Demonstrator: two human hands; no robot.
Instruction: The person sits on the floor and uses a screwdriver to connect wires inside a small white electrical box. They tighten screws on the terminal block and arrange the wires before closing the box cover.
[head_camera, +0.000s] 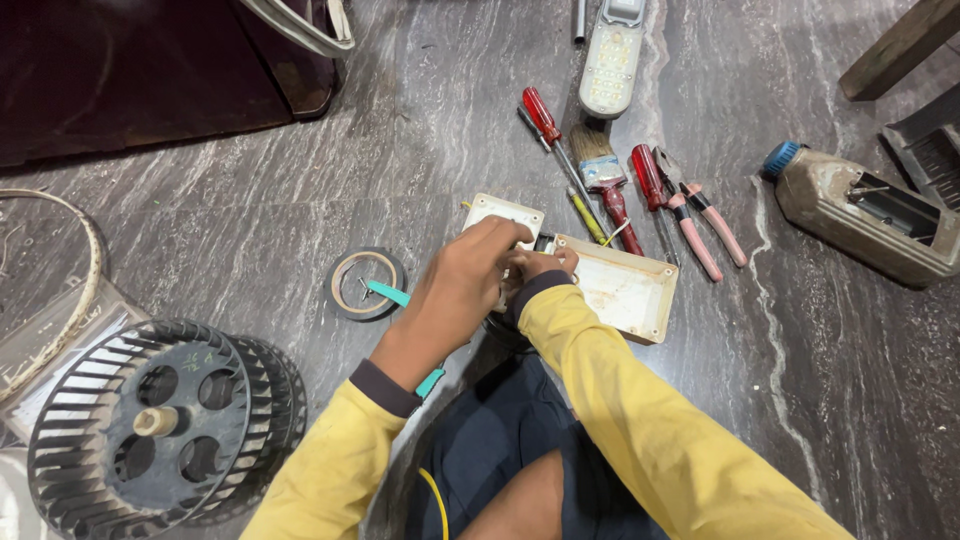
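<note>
Sitting on the grey marbled stone floor (300, 200), a person in yellow long sleeves works both hands at a cream plastic switch box (622, 290). Left hand (462, 285) curled, fingers pressed together, fingertips on the white square cover plate (497, 211) at the box's left end. Right hand (545, 266) mostly hidden behind the left; fingers bent at a small part where plate and box meet, cannot tell exactly what it pinches. Box lies open side up, straight ahead of the person's knees, interior stained.

Just left of the left hand: roll of black insulating tape (366, 284) flat on the floor, with a teal-handled tool (390, 294) lying across it and running under the wrist. Beyond the box, a cluster of tools: red-handled screwdriver (541, 113), paintbrush with dark red handle (605, 180), second red-handled screwdriver (648, 178), pink-handled pliers (700, 225), thin yellow-green tester (587, 216) touching the box's far edge. Above them a white rectangular LED lamp (610, 62).

Far right: dirty translucent jerrycan with blue cap (855, 215), on its side, a hole cut in it. Bottom left: black plastic blower wheel (150, 425), well apart from the hands. Top left: dark maroon wooden furniture (120, 70).
</note>
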